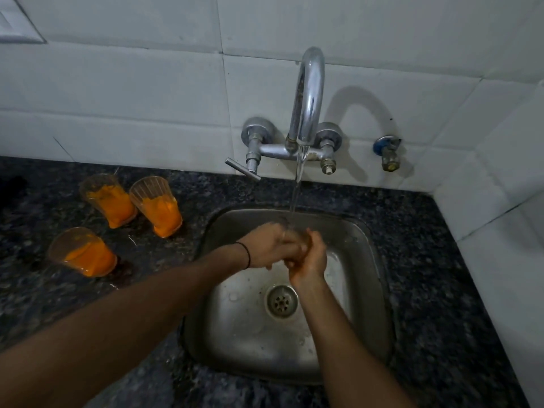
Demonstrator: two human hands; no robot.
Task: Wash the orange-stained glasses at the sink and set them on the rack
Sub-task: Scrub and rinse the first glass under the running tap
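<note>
Over the steel sink [362, 290], my left hand [266, 245] and my right hand [312, 259] both grip one clear glass [290, 228] under the running water. The hands hide most of that glass; only its rim shows between them. Water falls from the chrome tap [307, 92] onto it. Three orange-stained glasses stand on the dark counter to the left: one at the back left [109, 198], one beside it [157, 204] and one nearer me [84, 251]. No rack is in view.
The speckled granite counter [435, 260] surrounds the sink. White wall tiles rise behind and on the right. A small blue-handled valve [388, 151] sticks out of the wall right of the tap. The drain [281, 301] sits in the sink's middle.
</note>
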